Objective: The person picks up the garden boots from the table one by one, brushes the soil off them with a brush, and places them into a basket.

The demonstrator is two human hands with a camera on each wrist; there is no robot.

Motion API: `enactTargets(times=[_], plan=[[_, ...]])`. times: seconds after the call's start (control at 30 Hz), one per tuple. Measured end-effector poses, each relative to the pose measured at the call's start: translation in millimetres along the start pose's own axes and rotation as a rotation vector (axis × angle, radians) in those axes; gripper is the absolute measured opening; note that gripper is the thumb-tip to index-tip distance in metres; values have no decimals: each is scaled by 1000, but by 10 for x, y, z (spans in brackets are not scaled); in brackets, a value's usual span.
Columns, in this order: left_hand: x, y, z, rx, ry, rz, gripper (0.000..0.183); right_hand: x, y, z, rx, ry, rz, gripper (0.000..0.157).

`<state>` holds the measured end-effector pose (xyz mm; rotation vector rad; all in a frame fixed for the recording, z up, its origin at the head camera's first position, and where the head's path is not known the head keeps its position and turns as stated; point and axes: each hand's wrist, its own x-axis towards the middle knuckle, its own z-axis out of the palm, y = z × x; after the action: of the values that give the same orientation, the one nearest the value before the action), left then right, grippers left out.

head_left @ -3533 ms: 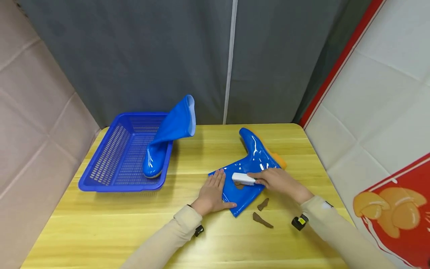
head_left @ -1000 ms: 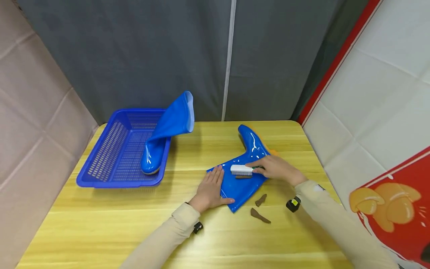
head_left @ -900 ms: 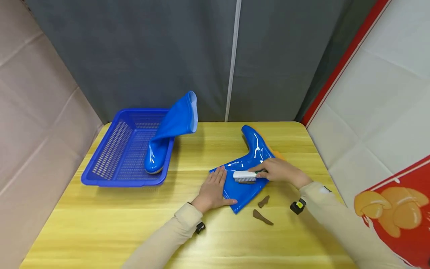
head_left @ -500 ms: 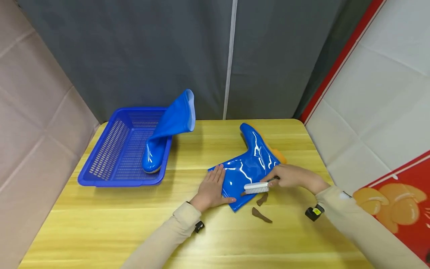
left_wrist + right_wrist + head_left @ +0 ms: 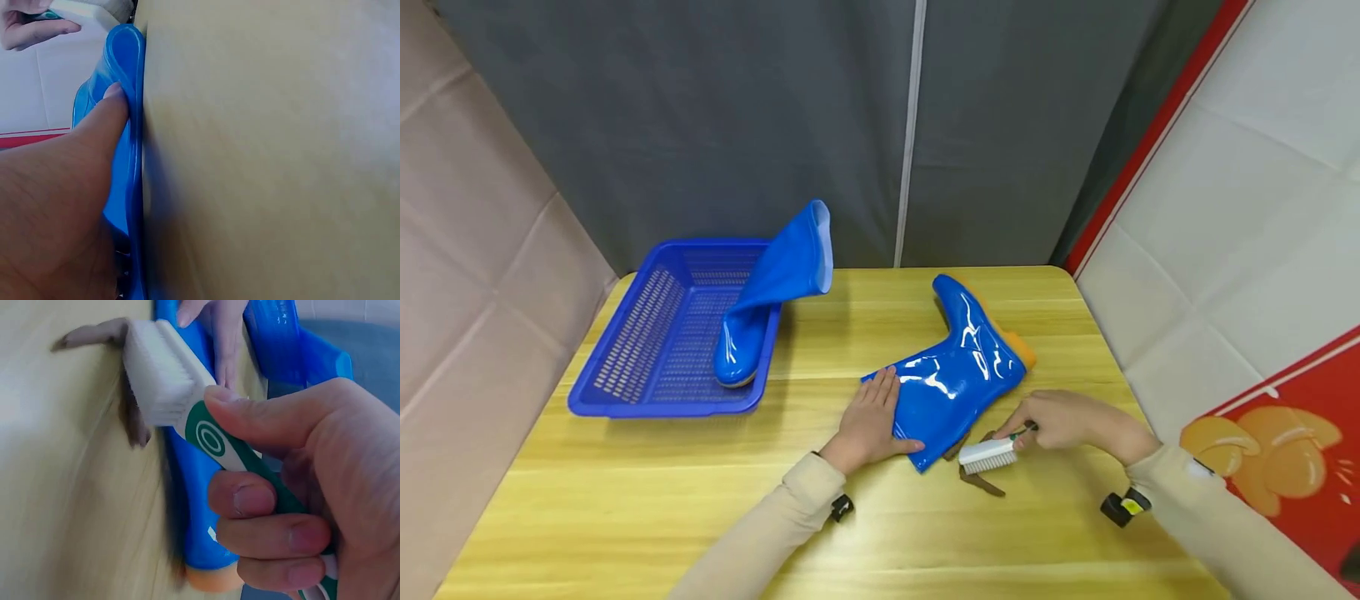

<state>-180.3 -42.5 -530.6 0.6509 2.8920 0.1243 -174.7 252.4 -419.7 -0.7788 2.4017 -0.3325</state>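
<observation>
A glossy blue rubber boot [image 5: 951,371] with an orange sole lies on its side on the wooden table. My left hand [image 5: 868,425] rests flat across its shaft by the opening, the thumb along the rim in the left wrist view. My right hand [image 5: 1060,419] grips the green-and-white handle of a scrub brush [image 5: 988,455], whose white bristles [image 5: 153,375] face the table just off the boot's near edge. Brown, mud-like pieces lie around the brush head: one strip [image 5: 983,483] in front of it, another [image 5: 955,447] by the boot's edge, a third partly hidden behind it.
At the left stands a blue plastic basket [image 5: 625,411] with perforated walls. A second blue boot [image 5: 782,267] leans in it, its shaft sticking out over the right rim. A grey curtain [image 5: 700,125] closes off the back, and a white wall [image 5: 1225,225] rises at the right.
My right hand has drawn the brush from the boot's shaft towards me, off its near edge. The brown piece that lay on the boot is now beside that edge. My left hand has stayed put.
</observation>
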Motion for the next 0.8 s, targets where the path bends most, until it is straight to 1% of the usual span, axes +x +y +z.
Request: enactTargets(times=[0.13, 0.17, 0.27, 0.33, 0.4, 0.5, 0.6, 0.67, 0.77, 0.8], plan=[[7, -23, -8, -10, 13, 8, 120, -51, 33, 56, -22, 40, 38, 27], [6, -27, -17, -17, 16, 10, 120, -60, 42, 56, -20, 47, 35, 28], [1, -39, -48, -45, 10, 10, 119, -80, 57, 33, -20, 78, 23, 28], [-5, -47, -73, -66, 14, 15, 118, -88, 58, 8, -16, 108, -3, 29], [-8, -56, -101, -76, 14, 21, 115, -98, 48, -20, -21, 149, -25, 30], [-9, -67, -137, -78, 31, 35, 111, -94, 32, -55, -54, 230, -45, 32], [-10, -72, -155, -81, 45, 40, 107, -54, 19, -59, -115, 304, -19, 33], [-9, -74, -151, -86, 47, 39, 105, -7, 17, -36, -142, 338, 0, 34], [-3, -79, -128, -90, 52, 38, 103, 72, 26, 26, -173, 386, 25, 35], [-1, -80, -120, -92, 57, 40, 102, 98, 28, 51, -168, 402, 34, 35]])
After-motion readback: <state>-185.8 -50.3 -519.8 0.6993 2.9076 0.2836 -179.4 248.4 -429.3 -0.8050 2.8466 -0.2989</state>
